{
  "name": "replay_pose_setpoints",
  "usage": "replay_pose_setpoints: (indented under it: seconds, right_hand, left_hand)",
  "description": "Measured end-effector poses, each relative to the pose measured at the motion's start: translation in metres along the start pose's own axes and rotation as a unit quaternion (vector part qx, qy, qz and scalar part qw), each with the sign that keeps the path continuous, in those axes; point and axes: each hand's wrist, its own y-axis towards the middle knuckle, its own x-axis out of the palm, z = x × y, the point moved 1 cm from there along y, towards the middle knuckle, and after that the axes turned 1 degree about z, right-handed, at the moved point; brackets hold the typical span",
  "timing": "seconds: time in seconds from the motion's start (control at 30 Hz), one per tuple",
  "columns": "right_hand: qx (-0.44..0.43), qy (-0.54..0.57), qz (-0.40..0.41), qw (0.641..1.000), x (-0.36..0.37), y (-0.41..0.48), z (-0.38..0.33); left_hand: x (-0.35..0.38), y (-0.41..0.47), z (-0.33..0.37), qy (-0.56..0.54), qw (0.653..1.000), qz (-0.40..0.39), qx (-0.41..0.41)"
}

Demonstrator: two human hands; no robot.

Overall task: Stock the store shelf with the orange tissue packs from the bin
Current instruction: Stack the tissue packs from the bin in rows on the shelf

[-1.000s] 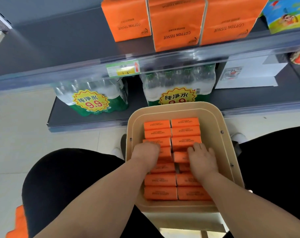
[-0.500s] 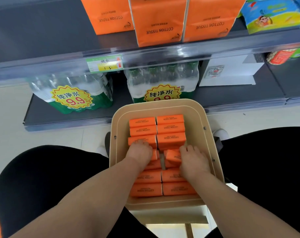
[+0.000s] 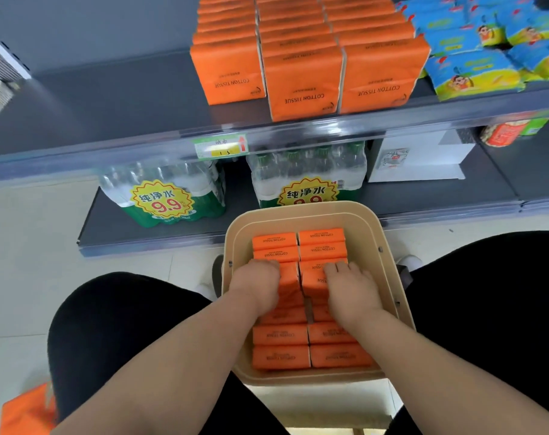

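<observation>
Mostly down in the bin [image 3: 364, 240], the orange tissue packs [image 3: 322, 246]: stood on edge in two tight columns at lower centre of the frame, printed edges up, presumably for pulling one at a time without disturbing the rest. Two tipped up out of the middle rows, side by side and touching. Round the left pack [image 3: 287, 284] the left hand [image 3: 256, 285], curled over its far edge; on the right pack [image 3: 312, 284] the right hand [image 3: 351, 291], fingers [image 3: 339, 268] hooked over its top, thumb hidden. One per hand, likely to carry a pair up in a single trip. Bin set between black-clad knees [image 3: 125, 324], close under the hands and square to the shelving. Straight above, at upper centre, three rows of shelved tissue packs [image 3: 301, 86] stacked deep on the grey upper shelf [image 3: 116, 98], with bare shelf to their left, probably the gap to fill. Just beside them at upper right, blue-and-yellow packets [image 3: 474, 70]. Below the price tag [image 3: 221, 146], water bottle multipacks [image 3: 163, 196] on the bottom shelf [image 3: 103, 229], no part of the task
</observation>
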Motion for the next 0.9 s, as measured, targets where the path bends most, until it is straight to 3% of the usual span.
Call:
replay_pose_setpoints:
  seconds: [0.17, 0.33, 0.57, 0.7, 0.9]
  right_hand:
    - [-0.012, -0.005, 0.089, 0.996, -0.045, -0.013, -0.006]
    - [-0.042, -0.033, 0.214, 0.975, -0.115, -0.019, -0.009]
    - [-0.077, -0.037, 0.337, 0.938, -0.209, -0.005, -0.028]
    - [-0.090, -0.047, 0.338, 0.936, -0.242, 0.012, -0.034]
    - [-0.098, -0.064, 0.294, 0.949, -0.250, 0.041, -0.031]
  left_hand:
    - [-0.045, -0.026, -0.010, -0.035, 0.993, 0.107, -0.020]
    - [-0.102, -0.048, -0.032, -0.119, 0.960, 0.251, -0.045]
    - [-0.197, -0.057, -0.064, -0.113, 0.928, 0.349, -0.069]
    - [-0.241, -0.045, -0.083, -0.082, 0.919, 0.375, -0.092]
    - [-0.273, 0.000, -0.101, -0.017, 0.931, 0.338, -0.134]
